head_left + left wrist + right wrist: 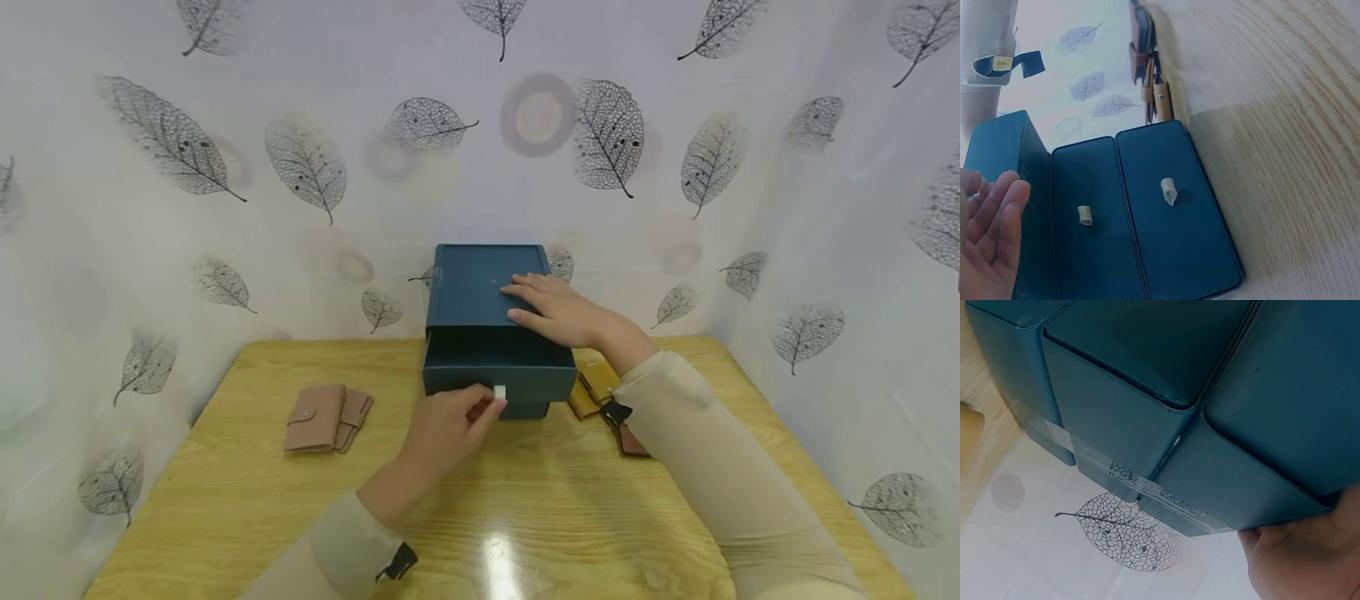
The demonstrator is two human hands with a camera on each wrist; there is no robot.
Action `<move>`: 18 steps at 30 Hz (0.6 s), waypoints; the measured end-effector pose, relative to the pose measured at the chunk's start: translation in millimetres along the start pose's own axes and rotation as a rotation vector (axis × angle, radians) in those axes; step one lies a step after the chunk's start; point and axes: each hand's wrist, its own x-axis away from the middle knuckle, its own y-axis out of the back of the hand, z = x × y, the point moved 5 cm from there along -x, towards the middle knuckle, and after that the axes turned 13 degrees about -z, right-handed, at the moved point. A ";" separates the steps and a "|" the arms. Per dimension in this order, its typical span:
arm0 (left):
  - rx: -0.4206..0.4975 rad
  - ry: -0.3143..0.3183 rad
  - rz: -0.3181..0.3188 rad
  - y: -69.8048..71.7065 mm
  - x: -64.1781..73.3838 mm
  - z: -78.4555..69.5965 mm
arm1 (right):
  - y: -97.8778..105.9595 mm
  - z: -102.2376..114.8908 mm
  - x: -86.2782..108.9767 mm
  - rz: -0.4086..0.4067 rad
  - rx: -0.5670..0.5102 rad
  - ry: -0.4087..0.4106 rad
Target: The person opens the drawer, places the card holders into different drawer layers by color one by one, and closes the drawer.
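Note:
A dark blue drawer unit (pixel 468 283) stands at the back of the table, its top drawer (pixel 459 381) pulled partly out. My left hand (pixel 446 427) pinches the white pull tab (pixel 499 392) on that drawer's front. On top of the unit, toward its right edge, rests my right hand (pixel 558 312) with the fingers extended. The left wrist view shows two lower drawers shut, each with a white tab (pixel 1169 190). In the right wrist view, the unit's side (pixel 1116 425) carries clear tape, and part of the right hand lies against its edge. Shadow hides the drawer's inside.
Two overlapping pink wallets (pixel 315 418) lie left of the unit. On its right are a yellow wallet (pixel 598 379) and a dark-edged pinkish one (pixel 633 443), partly behind the right sleeve (pixel 697 450). A leaf-patterned curtain (pixel 360 183) hangs behind the wooden table (pixel 225 500).

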 end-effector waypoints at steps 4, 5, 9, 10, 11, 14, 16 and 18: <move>-0.005 0.016 0.020 0.5 1.1 -0.2 | 0.0 0.3 -0.2 -0.001 0.003 -0.003; -0.005 0.018 0.023 0.7 1.4 -0.3 | -0.2 0.3 -0.3 -0.001 0.004 -0.003; 0.000 0.016 0.022 2.1 2.7 -1.5 | -0.8 0.4 -0.1 -0.002 0.003 -0.006; 0.000 0.013 0.021 2.3 2.9 -1.9 | -0.6 0.5 -0.1 -0.003 0.002 -0.006; -0.002 0.010 0.020 2.6 3.1 -2.2 | -0.4 0.8 0.1 -0.002 0.000 -0.008; -0.006 0.012 0.022 2.8 3.4 -2.8 | 0.1 1.2 -0.1 -0.003 -0.003 -0.006; -0.011 0.009 0.024 3.0 3.7 -3.4 | 0.5 1.7 -0.3 -0.003 -0.003 -0.006; -0.013 0.005 0.023 3.3 4.2 -4.2 | 0.0 1.3 -0.7 -0.002 -0.001 -0.005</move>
